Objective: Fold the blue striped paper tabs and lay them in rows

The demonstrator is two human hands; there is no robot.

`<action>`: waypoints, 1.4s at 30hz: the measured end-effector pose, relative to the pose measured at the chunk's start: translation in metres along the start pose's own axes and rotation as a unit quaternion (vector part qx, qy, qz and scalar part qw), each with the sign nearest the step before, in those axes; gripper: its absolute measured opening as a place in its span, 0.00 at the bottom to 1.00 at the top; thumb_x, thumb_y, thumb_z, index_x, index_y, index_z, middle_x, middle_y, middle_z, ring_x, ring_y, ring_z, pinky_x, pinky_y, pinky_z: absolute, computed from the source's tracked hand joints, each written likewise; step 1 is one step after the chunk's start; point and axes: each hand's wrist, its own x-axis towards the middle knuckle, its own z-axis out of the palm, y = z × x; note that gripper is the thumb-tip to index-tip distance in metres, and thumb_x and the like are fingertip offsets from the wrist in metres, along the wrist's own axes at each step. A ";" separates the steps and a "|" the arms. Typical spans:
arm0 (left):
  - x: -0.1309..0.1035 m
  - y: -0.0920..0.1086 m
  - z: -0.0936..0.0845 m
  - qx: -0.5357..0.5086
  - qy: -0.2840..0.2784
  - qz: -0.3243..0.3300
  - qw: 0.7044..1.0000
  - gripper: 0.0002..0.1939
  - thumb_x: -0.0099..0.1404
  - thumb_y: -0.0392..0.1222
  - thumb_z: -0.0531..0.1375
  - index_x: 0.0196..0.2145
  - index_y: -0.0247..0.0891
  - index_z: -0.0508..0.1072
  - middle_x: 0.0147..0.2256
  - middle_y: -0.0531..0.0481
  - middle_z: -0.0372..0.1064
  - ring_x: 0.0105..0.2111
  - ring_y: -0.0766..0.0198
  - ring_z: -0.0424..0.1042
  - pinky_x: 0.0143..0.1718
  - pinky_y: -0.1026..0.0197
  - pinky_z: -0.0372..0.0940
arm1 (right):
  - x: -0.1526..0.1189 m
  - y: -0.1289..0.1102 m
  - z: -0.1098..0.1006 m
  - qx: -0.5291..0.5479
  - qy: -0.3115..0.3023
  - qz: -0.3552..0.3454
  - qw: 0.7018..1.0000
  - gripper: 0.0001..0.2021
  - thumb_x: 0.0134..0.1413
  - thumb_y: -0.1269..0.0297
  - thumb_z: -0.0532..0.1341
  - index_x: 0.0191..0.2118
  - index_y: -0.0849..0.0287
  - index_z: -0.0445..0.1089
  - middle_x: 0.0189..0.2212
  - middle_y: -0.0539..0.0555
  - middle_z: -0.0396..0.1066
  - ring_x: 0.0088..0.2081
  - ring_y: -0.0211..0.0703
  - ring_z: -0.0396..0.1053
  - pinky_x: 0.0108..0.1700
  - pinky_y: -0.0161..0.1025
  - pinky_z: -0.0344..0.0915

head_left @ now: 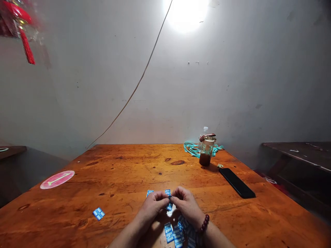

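Observation:
My left hand (154, 205) and my right hand (188, 206) meet near the table's front edge, thumbs and fingers pinched together. Between their fingertips is a small dark-blue piece (170, 197), mostly covered by the fingers. Just beyond the fingertips a blue-and-white card (168, 191) shows in part. Another blue-and-white card (150, 192) peeks out behind my left hand. Below my hands lies a loose heap of several blue-and-white cards (178, 236), partly hidden by my right wrist. A single card (98, 213) lies apart to the left.
On the wooden table (124, 182), a black phone (236, 182) lies at right. Behind it stand a drink bottle (205, 155) with dark liquid and a teal strap (190, 148). A pink round sticker (57, 179) marks the left side. The wall rises at the far edge.

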 end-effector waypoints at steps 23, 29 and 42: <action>-0.002 0.001 -0.003 -0.090 -0.044 -0.011 0.995 0.12 0.51 0.45 0.61 0.25 0.30 0.69 0.20 0.51 0.66 0.17 0.75 0.61 0.17 0.72 0.50 | 0.003 -0.001 -0.003 0.129 -0.019 0.052 0.990 0.10 0.39 0.62 0.61 0.23 0.62 0.61 0.17 0.45 0.60 0.18 0.29 0.55 0.19 0.27 0.51; -0.008 0.009 0.000 -0.116 -0.047 -0.031 0.992 0.12 0.51 0.45 0.62 0.26 0.31 0.69 0.21 0.51 0.66 0.19 0.72 0.64 0.20 0.71 0.54 | 0.003 -0.005 -0.007 0.167 -0.047 0.045 0.984 0.12 0.38 0.60 0.63 0.23 0.63 0.63 0.18 0.45 0.61 0.19 0.29 0.56 0.22 0.28 0.52; -0.001 0.005 0.000 -0.066 -0.013 0.014 0.998 0.16 0.48 0.51 0.62 0.20 0.33 0.67 0.14 0.56 0.62 0.12 0.75 0.54 0.14 0.70 0.44 | 0.002 -0.005 -0.004 0.157 -0.029 0.065 0.985 0.10 0.38 0.62 0.62 0.23 0.62 0.61 0.18 0.45 0.61 0.19 0.29 0.55 0.20 0.27 0.50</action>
